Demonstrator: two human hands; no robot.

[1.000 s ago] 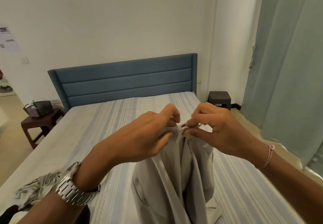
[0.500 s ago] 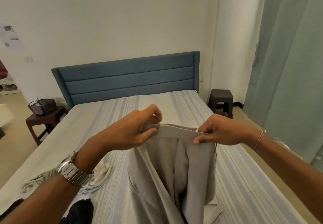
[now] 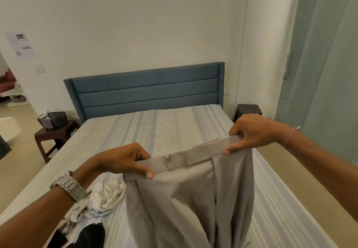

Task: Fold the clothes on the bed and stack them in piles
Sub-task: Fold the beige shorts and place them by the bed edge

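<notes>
Head view of a bedroom. Both hands hold a pair of light grey trousers [image 3: 186, 199] up by the waistband above the bed [image 3: 164, 129]. The left hand [image 3: 120, 160] takes the left end of the waistband, its grip a pinch with the thumb under the band and the fingers curled over its top edge. The right hand [image 3: 251, 131] takes the right end in the same way, thumb tip on the near face of the band, fingers wrapped behind. The right hand sits higher than the left, so the band runs taut and slanted between them. A metal hook clasp [image 3: 168, 158] shows on the band just beside the left hand, and a fabric tab overlaps the band toward the right. The trouser legs hang in folds out of the bottom of the frame.

On the striped sheet, below the left forearm, lies a crumpled white garment [image 3: 105, 197]; a black garment [image 3: 91, 234] lies nearer the lower edge, touching it. A metal watch [image 3: 67, 186] is on the left wrist, a thin pink bracelet [image 3: 291, 135] on the right. Behind the bed stand a blue headboard [image 3: 147, 90], a dark stool [image 3: 249, 110] at right, and a low side surface [image 3: 56, 133] carrying a dark basket [image 3: 52, 120] at left. A pale green curtain [image 3: 325, 54] fills the right edge.
</notes>
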